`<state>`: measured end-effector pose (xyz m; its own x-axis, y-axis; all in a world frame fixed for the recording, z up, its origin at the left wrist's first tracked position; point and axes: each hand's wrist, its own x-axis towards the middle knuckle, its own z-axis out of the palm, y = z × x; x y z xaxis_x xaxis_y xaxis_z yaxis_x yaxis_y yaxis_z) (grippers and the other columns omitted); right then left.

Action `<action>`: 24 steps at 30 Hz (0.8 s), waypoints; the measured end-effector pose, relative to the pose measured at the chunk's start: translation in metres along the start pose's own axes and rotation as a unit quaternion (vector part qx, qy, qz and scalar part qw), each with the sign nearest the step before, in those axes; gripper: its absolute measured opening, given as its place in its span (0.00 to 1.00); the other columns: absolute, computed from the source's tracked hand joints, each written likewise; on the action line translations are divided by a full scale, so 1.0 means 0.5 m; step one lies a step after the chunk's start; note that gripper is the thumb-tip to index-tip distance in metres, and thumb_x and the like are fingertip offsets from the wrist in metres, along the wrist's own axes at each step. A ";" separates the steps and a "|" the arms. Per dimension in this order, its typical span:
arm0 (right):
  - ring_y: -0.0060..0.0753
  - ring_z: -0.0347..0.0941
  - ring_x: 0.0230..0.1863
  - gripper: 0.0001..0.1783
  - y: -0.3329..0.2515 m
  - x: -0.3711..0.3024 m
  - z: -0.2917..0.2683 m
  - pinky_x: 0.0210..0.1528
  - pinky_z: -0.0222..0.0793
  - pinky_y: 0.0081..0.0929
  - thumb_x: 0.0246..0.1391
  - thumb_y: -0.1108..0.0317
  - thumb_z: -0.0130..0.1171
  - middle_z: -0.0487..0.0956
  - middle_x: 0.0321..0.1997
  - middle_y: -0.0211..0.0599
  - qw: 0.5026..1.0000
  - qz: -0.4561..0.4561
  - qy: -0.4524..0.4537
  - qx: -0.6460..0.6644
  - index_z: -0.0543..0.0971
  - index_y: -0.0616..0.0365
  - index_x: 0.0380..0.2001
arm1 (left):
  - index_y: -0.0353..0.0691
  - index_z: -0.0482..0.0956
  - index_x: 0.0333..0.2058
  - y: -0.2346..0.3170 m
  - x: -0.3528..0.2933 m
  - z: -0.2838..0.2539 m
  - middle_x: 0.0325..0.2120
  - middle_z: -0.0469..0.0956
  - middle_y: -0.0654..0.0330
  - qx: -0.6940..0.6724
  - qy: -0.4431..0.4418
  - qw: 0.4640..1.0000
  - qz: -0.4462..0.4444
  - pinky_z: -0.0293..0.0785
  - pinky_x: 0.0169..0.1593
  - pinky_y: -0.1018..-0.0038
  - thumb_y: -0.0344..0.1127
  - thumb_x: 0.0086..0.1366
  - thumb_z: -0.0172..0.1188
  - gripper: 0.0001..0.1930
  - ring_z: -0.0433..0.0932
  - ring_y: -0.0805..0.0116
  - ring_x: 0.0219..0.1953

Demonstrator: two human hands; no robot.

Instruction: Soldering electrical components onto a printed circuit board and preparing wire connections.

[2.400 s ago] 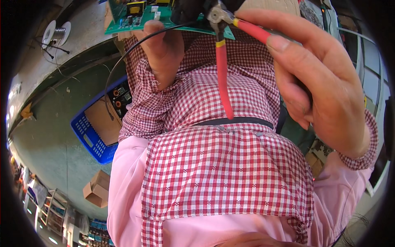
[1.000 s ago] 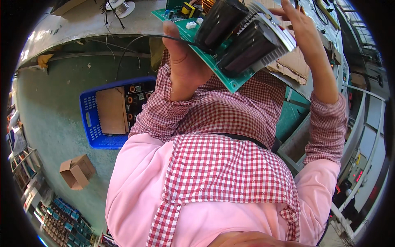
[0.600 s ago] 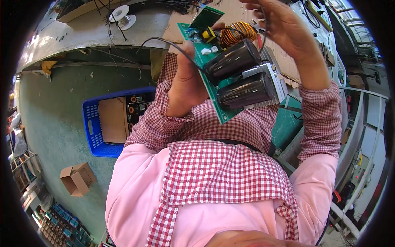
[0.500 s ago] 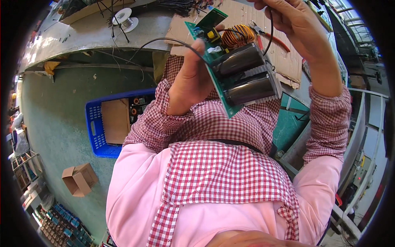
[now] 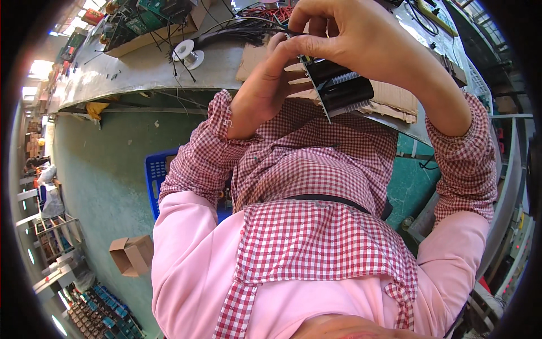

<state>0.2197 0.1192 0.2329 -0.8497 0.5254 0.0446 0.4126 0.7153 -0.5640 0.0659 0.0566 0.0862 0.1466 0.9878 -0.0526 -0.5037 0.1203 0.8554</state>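
Observation:
My left hand (image 5: 262,93) is closed on a green circuit board (image 5: 322,101), held tilted up above the front edge of the workbench. Two large black cylindrical capacitors (image 5: 350,96) stick out from the board's right side, with silver heatsink fins (image 5: 358,106) beside them. My right hand (image 5: 361,42) arches over the board's top, thumb and fingertips pinched around a thin black cable (image 5: 271,29) close to my left fingertips. The exact grip is partly hidden by my fingers. The upper part of the board is covered by my right hand.
A cardboard sheet (image 5: 389,101) lies on the bench behind the board. Left of it are a bundle of black strands (image 5: 231,38), a solder wire spool (image 5: 189,55) and a carton of circuit boards (image 5: 144,22). A blue basket (image 5: 151,183) and an open cardboard box (image 5: 130,255) are on the floor.
My right hand has come down and left to meet my left hand at the board's top. The board has turned more edge-on, and the copper coil is hidden. The view has shifted.

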 end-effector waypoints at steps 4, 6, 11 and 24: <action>0.31 0.72 0.25 0.14 0.015 -0.015 -0.006 0.29 0.67 0.28 0.52 0.65 0.59 0.77 0.23 0.45 0.998 0.020 0.019 0.063 0.78 0.69 0.32 | 0.49 0.59 0.57 0.010 0.009 0.003 0.48 0.67 0.57 0.009 0.020 0.999 -0.028 0.67 0.53 0.63 0.56 0.59 0.58 0.33 0.69 0.62 0.51; 0.30 0.70 0.22 0.13 0.018 -0.019 -0.007 0.27 0.65 0.28 0.51 0.66 0.60 0.76 0.22 0.43 0.996 0.017 0.031 0.078 0.77 0.68 0.32 | 0.49 0.59 0.57 0.012 0.011 0.007 0.48 0.66 0.56 0.010 0.036 0.999 -0.031 0.67 0.53 0.63 0.56 0.58 0.58 0.33 0.68 0.62 0.51; 0.23 0.66 0.20 0.10 0.014 -0.030 -0.018 0.23 0.60 0.25 0.53 0.69 0.60 0.74 0.19 0.35 0.998 0.039 0.035 0.032 0.77 0.67 0.30 | 0.50 0.58 0.58 0.004 0.015 0.011 0.50 0.67 0.56 0.004 0.041 0.999 -0.014 0.66 0.54 0.61 0.56 0.59 0.58 0.33 0.68 0.61 0.52; 0.30 0.73 0.24 0.23 -0.015 -0.027 -0.031 0.28 0.68 0.28 0.52 0.56 0.61 0.79 0.24 0.45 0.993 0.113 -0.017 0.018 0.79 0.73 0.30 | 0.49 0.53 0.61 -0.013 0.005 0.013 0.54 0.64 0.57 0.000 0.041 0.999 -0.001 0.66 0.54 0.60 0.54 0.58 0.59 0.38 0.69 0.59 0.54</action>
<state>0.2333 0.1140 0.2493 -0.7479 0.6540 -0.1135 0.5820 0.5639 -0.5860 0.0752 0.0576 0.0840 0.0769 0.9924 -0.0962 -0.5038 0.1219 0.8552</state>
